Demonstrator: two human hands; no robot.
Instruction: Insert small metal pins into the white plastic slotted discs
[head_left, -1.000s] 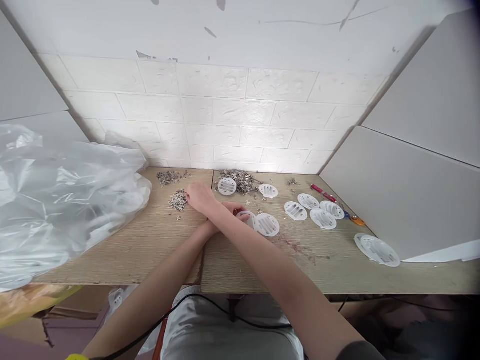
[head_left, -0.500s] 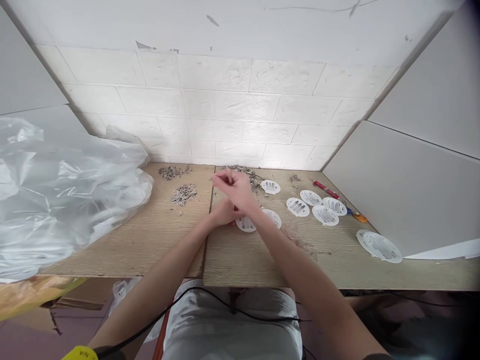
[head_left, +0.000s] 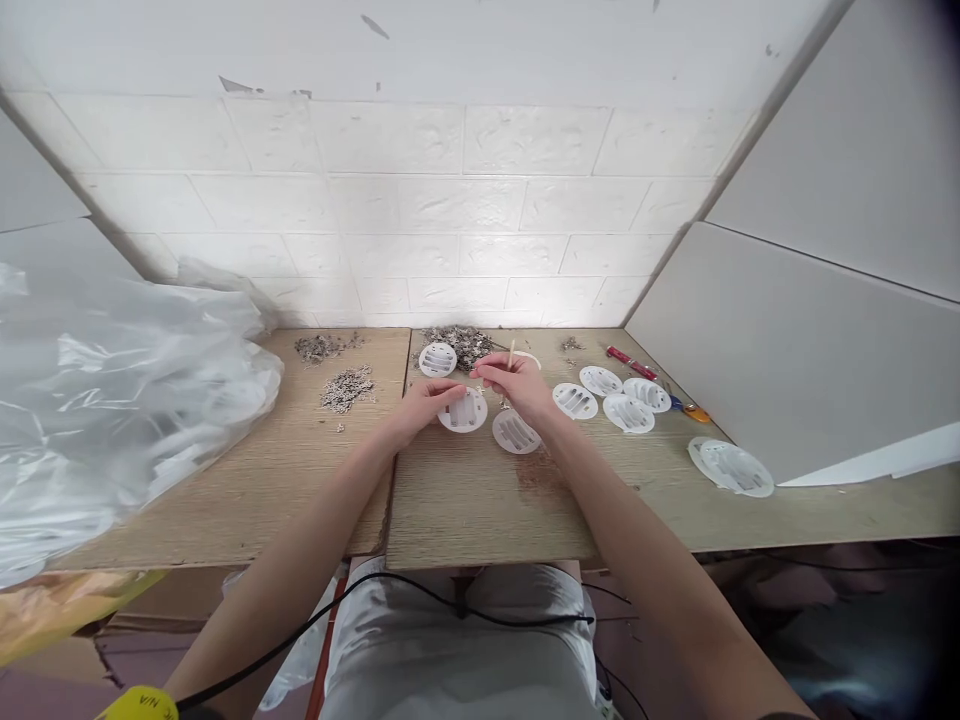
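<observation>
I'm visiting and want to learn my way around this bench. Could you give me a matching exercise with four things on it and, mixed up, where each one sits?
Things:
1. plastic bag
2. red tool
3. white disc
4. overlapping discs

Places:
a. held by the left hand
b. left end of the table
c. alone at the right, beside the side panel
d. behind the row of discs, near the back right corner

Pairs: 1-b, 2-d, 3-a, 4-c

single head-worn view, forward and down, close over the workbench
</observation>
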